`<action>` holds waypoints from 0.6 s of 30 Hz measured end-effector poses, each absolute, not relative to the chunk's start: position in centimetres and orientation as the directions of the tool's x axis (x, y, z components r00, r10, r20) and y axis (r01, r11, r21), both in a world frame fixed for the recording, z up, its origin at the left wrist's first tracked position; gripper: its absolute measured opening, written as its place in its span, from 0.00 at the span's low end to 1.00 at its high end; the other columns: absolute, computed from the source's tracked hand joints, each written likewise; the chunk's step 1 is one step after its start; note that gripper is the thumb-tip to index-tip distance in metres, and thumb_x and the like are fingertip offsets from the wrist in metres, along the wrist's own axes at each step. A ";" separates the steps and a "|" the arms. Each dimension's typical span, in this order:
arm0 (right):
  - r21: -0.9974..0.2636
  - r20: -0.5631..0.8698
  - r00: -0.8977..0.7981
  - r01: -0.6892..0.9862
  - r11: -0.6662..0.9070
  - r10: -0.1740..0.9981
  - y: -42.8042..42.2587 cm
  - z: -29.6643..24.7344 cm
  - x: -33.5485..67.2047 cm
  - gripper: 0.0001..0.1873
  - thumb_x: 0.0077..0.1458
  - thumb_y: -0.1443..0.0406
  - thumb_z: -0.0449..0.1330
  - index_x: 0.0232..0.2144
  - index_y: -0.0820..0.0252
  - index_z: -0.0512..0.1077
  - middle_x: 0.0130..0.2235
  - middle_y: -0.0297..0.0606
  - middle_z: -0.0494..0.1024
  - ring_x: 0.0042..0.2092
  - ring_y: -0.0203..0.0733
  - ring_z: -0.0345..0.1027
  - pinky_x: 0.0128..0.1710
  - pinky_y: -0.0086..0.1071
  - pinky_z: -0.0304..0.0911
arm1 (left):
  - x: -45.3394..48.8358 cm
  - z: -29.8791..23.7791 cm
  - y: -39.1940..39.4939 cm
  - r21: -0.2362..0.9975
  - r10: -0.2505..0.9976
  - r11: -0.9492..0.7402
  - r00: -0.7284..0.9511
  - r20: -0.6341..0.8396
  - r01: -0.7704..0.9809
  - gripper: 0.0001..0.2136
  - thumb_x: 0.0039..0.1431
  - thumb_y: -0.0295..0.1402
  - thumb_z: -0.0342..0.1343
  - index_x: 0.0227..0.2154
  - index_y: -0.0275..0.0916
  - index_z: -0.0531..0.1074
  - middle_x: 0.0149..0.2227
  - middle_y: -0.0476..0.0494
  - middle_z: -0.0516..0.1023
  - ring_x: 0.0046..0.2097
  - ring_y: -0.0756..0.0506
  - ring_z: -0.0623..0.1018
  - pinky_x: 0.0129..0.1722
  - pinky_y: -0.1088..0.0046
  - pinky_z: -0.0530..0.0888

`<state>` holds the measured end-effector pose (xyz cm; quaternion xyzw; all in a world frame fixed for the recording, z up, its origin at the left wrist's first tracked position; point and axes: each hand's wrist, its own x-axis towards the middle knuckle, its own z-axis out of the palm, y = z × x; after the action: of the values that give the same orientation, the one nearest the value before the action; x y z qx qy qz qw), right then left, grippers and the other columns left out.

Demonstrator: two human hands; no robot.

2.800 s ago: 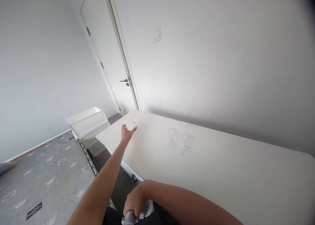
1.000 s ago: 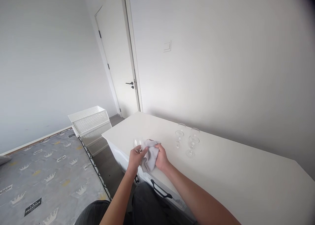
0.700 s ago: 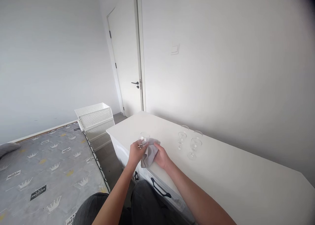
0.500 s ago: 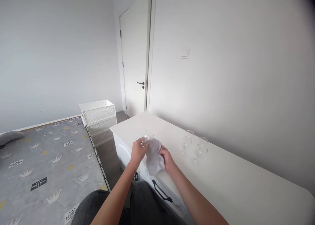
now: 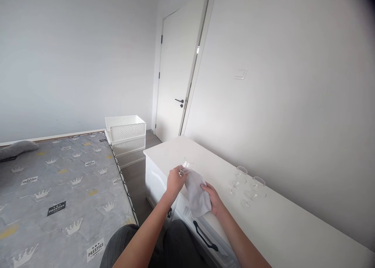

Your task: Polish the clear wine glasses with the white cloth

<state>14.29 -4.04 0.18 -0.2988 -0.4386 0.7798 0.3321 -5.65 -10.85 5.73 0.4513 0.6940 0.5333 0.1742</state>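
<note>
Just over the near edge of the long white cabinet top (image 5: pixel 281 225), the left hand (image 5: pixel 175 181) is closed round a small clear stemmed glass (image 5: pixel 185 167), gripping it low so that the bowl and rim stay free and lean toward the cloth. The right hand (image 5: pixel 215 199) clutches a pale grey cloth (image 5: pixel 197 193), bunched against the palm, with its upper end touching the glass (whether it reaches inside the bowl cannot be told). Neither hand rests on the cabinet. Farther along, near the wall, other clear stemmed glasses (image 5: pixel 238 179) stand upright and close together, well apart from the hands. White perforated baskets (image 5: pixel 125 128) are stacked on the floor beside a grey crown-printed mattress (image 5: pixel 58 174).
</note>
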 end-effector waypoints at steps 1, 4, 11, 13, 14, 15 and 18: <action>-0.884 -0.184 -0.592 -0.249 -0.395 0.785 -4.1 0.2 14.3 0.23 0.53 0.56 0.74 0.47 0.62 0.80 0.42 0.46 0.87 0.40 0.52 0.83 0.40 0.39 0.75 | -5.7 5.6 -11.0 0.901 0.815 0.031 -0.533 0.228 0.433 0.06 0.63 0.35 0.59 0.31 0.42 0.77 0.33 0.43 0.83 0.37 0.43 0.80 0.37 0.69 0.68; -0.887 -0.224 -0.558 -0.222 -0.404 0.799 -4.2 0.0 14.2 0.23 0.53 0.54 0.75 0.46 0.61 0.80 0.43 0.46 0.87 0.42 0.53 0.83 0.41 0.39 0.77 | -5.7 4.9 -11.6 0.912 0.823 0.045 -0.533 0.197 0.407 0.06 0.63 0.34 0.60 0.30 0.41 0.76 0.33 0.43 0.82 0.37 0.43 0.80 0.37 0.70 0.69; -0.857 -0.276 -0.476 -0.271 -0.438 0.835 -3.3 -1.0 14.0 0.23 0.54 0.54 0.74 0.48 0.58 0.79 0.45 0.41 0.88 0.45 0.53 0.84 0.46 0.41 0.78 | -5.6 4.5 -13.0 0.942 0.828 0.000 -0.529 0.189 0.336 0.14 0.63 0.47 0.61 0.40 0.41 0.73 0.42 0.40 0.83 0.45 0.39 0.81 0.47 0.63 0.74; -0.837 -0.308 -0.458 -0.287 -0.466 0.834 -3.3 -1.0 14.0 0.22 0.54 0.54 0.73 0.47 0.59 0.79 0.44 0.42 0.88 0.45 0.53 0.84 0.46 0.42 0.77 | -5.4 4.8 -13.5 0.951 0.831 -0.023 -0.523 0.189 0.307 0.20 0.67 0.54 0.55 0.45 0.41 0.69 0.47 0.36 0.81 0.48 0.37 0.81 0.50 0.60 0.74; -0.822 -0.325 -0.458 -0.295 -0.486 0.827 -3.3 -1.0 14.0 0.22 0.54 0.54 0.73 0.46 0.60 0.79 0.43 0.42 0.88 0.45 0.54 0.84 0.46 0.42 0.77 | -5.2 5.0 -13.8 0.956 0.838 -0.031 -0.514 0.184 0.291 0.22 0.68 0.56 0.52 0.47 0.40 0.68 0.49 0.35 0.80 0.49 0.37 0.81 0.50 0.59 0.74; -0.806 -0.340 -0.464 -0.304 -0.507 0.818 -3.3 -0.9 14.1 0.22 0.53 0.54 0.73 0.46 0.60 0.79 0.42 0.43 0.88 0.45 0.55 0.84 0.46 0.43 0.77 | -5.0 5.1 -14.1 0.961 0.849 -0.039 -0.498 0.176 0.274 0.24 0.69 0.58 0.49 0.48 0.40 0.66 0.49 0.34 0.80 0.50 0.37 0.81 0.50 0.59 0.73; -0.769 -0.346 -0.469 -0.355 -0.532 0.813 -3.4 -0.5 14.2 0.19 0.52 0.56 0.74 0.42 0.61 0.80 0.40 0.43 0.88 0.44 0.55 0.83 0.48 0.44 0.76 | -4.2 4.9 -14.7 0.971 0.895 -0.050 -0.421 0.147 0.232 0.26 0.68 0.62 0.46 0.45 0.41 0.64 0.45 0.36 0.80 0.45 0.38 0.81 0.47 0.60 0.73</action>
<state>14.22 -3.45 -0.54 -0.3626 -0.3157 0.7966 0.3664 -4.21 -14.72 4.94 0.4514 0.6241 0.5667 0.2925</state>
